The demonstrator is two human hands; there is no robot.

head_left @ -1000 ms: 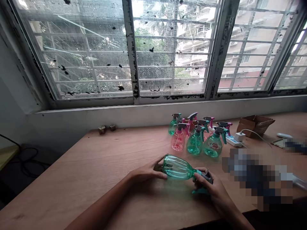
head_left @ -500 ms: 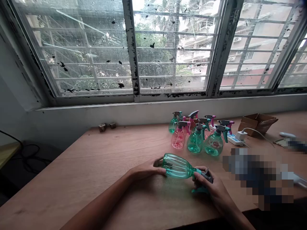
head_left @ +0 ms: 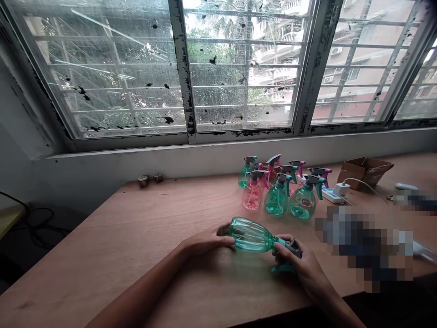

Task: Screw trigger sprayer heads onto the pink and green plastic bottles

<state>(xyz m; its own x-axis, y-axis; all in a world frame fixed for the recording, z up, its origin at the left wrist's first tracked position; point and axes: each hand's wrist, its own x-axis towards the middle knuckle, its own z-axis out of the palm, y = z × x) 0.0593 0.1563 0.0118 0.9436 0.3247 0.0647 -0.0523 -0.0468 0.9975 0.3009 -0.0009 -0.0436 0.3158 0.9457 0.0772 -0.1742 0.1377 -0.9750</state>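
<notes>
Low over the front of the table lies a clear green spray bottle, tipped on its side between my two hands. My left hand grips its base end, thumb on the near side and fingers partly hidden behind. Around the black sprayer head and neck, at the right end, my right hand is closed; the teal trigger points down below it. Beyond the hands stands a cluster of upright spray bottles, among them a pink one, a green one and another green one at the front.
Behind the bottles are a white power strip with a plugged-in charger and an open cardboard box. Two small dark blocks sit by the back-left table edge. A blurred-out patch covers the right side. Windows line the wall.
The camera view has shifted slightly, so everything sits a little higher and further left. Both hands keep their hold on the green spray bottle, in nearly the same pose.
</notes>
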